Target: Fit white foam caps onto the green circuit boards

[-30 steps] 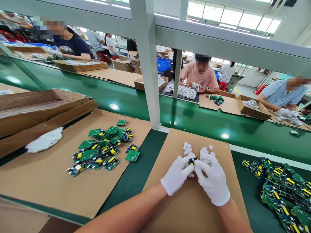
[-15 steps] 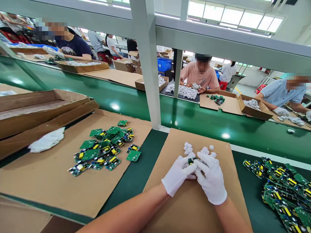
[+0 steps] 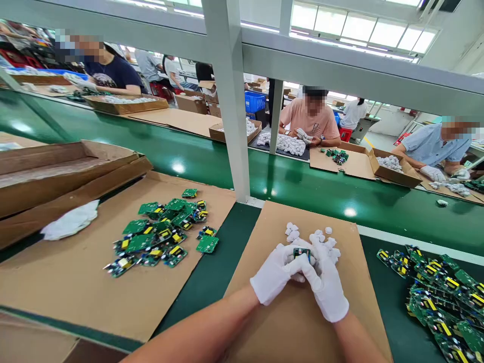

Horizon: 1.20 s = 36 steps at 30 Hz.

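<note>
Hands: your left hand (image 3: 273, 273) and right hand (image 3: 328, 282), both in white gloves, were pressed together over the near cardboard sheet (image 3: 272, 333).
Grip: both hands were curled shut around one small circuit board (image 3: 302, 252), only its green top edge showing between the fingertips.
Board position: held just above the sheet, right in front of the pile of white plastic pieces (image 3: 315, 238), touching or nearly touching it; couldn't tell which.
Change: versus a second before, your right hand closed further over the board and your fingers overlapped more; the board sat a bit deeper and less of it showed.
Reading: looked to me like you were pressing or seating something onto the board, not picking or placing. Can't confirm a white piece was in the grip, since the gloves hid it.
Left stock: heap of green boards (image 3: 162, 232) on the left cardboard, unchanged, with a white cloth (image 3: 70, 221) beside it.
Right stock: second heap of boards (image 3: 442, 295) on the dark counter (image 3: 212, 272), well clear of your hands.
Belt: green conveyor (image 3: 321, 191) behind, other people working on its far side.
</note>
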Each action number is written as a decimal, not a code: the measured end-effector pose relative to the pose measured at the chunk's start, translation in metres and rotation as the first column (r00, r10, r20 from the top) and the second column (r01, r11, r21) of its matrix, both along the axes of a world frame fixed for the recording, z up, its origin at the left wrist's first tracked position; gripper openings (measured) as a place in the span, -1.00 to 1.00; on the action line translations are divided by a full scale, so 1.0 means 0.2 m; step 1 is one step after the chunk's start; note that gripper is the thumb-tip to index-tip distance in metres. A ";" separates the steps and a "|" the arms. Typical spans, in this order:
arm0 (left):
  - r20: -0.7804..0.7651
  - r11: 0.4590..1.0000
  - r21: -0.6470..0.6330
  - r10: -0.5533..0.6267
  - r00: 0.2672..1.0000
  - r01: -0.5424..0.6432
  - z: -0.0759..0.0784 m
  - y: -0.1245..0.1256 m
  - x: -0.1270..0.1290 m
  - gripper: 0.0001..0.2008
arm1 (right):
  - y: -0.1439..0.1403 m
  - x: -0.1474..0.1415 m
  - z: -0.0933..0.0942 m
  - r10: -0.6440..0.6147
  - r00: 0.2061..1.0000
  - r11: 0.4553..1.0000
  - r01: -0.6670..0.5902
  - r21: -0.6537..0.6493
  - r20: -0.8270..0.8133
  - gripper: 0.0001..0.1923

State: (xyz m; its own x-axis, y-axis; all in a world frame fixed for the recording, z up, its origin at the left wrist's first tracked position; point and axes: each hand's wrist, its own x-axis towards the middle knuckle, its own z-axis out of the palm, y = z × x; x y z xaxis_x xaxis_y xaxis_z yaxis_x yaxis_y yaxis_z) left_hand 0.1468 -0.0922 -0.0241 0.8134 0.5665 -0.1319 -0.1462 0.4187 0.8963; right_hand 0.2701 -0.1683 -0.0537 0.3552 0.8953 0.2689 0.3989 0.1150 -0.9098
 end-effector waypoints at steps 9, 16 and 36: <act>0.022 0.999 -0.036 -0.014 1.000 0.015 0.00 -0.02 0.00 -0.71 | 0.00 -0.01 0.06 -0.086 0.972 0.986 0.114 -0.118 0.217 -0.56; 0.064 0.977 -0.208 -0.029 0.998 0.042 -0.09 0.00 0.02 -0.65 | -0.01 0.08 0.02 -0.037 0.924 0.999 0.023 0.042 0.380 -0.32; -0.044 0.996 -0.089 0.022 0.999 -0.026 -0.11 0.00 0.03 -0.68 | -0.01 0.02 0.00 0.093 0.996 0.994 -0.093 -0.062 0.010 -0.40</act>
State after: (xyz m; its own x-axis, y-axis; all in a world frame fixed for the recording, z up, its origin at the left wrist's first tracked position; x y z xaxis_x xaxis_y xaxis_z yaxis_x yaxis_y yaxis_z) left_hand 0.1526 -0.0917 -0.0457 0.7922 0.5703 -0.2174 -0.1196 0.4944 0.8610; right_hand 0.2738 -0.1700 -0.0538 0.2664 0.9393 0.2163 0.4011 0.0960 -0.9110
